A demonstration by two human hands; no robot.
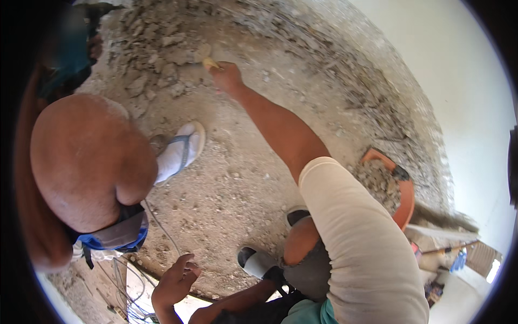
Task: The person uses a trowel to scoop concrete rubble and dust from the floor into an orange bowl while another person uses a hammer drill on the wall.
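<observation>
My right hand [228, 77], at the end of a beige-sleeved arm, is closed around the yellow handle of a small hand tool [209, 63]. The tool's blurred head is low over the dirt floor [238, 162], beside a heap of broken rubble [162, 44]; its exact kind is unclear. My left hand [177, 279] hangs near my knee at the bottom, fingers loosely curled and apart, with nothing visible in it. Between the two hands lies bare, gritty ground with small stones. Both my feet, in grey-and-black footwear [257, 261], rest on this ground.
A co-worker's bent knee [93, 158] fills the left side, their socked foot in a flip-flop [182, 150] close by. An orange tub [406, 198] with rubble stands right, near the white wall [465, 133]. Debris [356, 89] lines the wall's base. Cables [135, 299] lie tangled lower left.
</observation>
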